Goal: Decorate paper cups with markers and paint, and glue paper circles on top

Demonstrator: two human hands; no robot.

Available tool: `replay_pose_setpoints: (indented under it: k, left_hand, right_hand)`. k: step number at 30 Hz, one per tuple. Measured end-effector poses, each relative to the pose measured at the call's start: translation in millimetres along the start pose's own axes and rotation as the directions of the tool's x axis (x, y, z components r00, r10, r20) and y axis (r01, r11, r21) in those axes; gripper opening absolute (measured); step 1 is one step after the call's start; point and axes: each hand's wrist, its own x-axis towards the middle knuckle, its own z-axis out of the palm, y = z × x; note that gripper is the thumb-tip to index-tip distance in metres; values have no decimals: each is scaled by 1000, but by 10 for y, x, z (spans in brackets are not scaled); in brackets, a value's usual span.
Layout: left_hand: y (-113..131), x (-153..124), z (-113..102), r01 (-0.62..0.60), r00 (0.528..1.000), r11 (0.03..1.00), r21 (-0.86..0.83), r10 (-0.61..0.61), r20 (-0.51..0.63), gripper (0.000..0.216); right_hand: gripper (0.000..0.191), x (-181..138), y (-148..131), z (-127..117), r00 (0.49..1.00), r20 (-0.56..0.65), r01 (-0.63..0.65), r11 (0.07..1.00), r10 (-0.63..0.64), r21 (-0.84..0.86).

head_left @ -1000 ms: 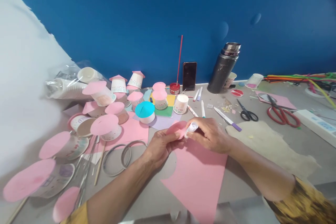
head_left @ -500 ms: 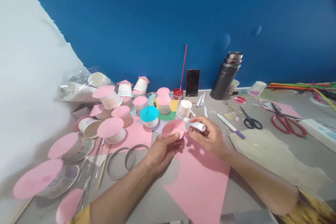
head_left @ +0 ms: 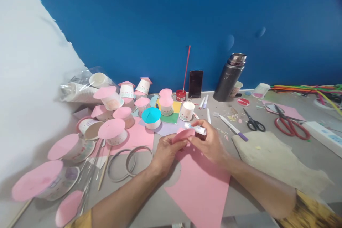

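Observation:
My left hand [head_left: 167, 154] pinches a pink paper disc [head_left: 184, 134] between thumb and fingers, close above a pink paper sheet [head_left: 201, 181]. The disc is tilted and seen nearly edge-on. My right hand [head_left: 212, 142] holds a small white tube [head_left: 196, 129] against its index finger, while its thumb presses the disc's right edge. Behind the hands stand a white paper cup [head_left: 186, 111] turned upside down and a white cup with a turquoise paper top [head_left: 151, 115]. The fingers under the disc are partly hidden.
Several decorated cups with pink paper tops [head_left: 112, 129] crowd the left side, near two grey rings [head_left: 121, 175] and thin wires. Black scissors [head_left: 255, 124], red-handled scissors [head_left: 291, 126], a marker [head_left: 233, 128] and a cream cloth-like sheet [head_left: 272, 160] lie right. A dark flask [head_left: 229, 80] stands behind.
The disc has tipped from facing up to nearly edge-on and shifted slightly right. My right hand has come in to grip its edge too, keeping the white tube.

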Motion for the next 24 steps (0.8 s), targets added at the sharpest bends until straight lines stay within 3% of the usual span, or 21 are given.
replay_pose_setpoints:
  k: [4, 10, 15, 20, 24]
  left_hand:
    - [14, -1, 14, 25, 1000, 1000, 6, -25, -2, 17]
    - [-19, 1, -2, 22, 1000, 1000, -11, -22, 10, 22]
    - [-9, -14, 4, -7, 999, 997, 78, 4, 34, 21]
    - [54, -34, 11, -52, 995, 998, 45, 48, 85, 22]
    - [105, -33, -29, -67, 997, 980, 186, 71, -17, 22]
  right_hand:
    - [29, 15, 0, -38, 1000, -20, 7, 1000, -7, -29]
    - [35, 29, -7, -32, 998, 58, -4, 999, 7, -54]
    - [34, 58, -2, -40, 1000, -7, -27, 996, 26, -83]
    - [38, 125, 30, -110, 989, -120, -79, 993, 88, 85]
    - [36, 145, 36, -136, 984, -47, -151, 952, 169, 266]
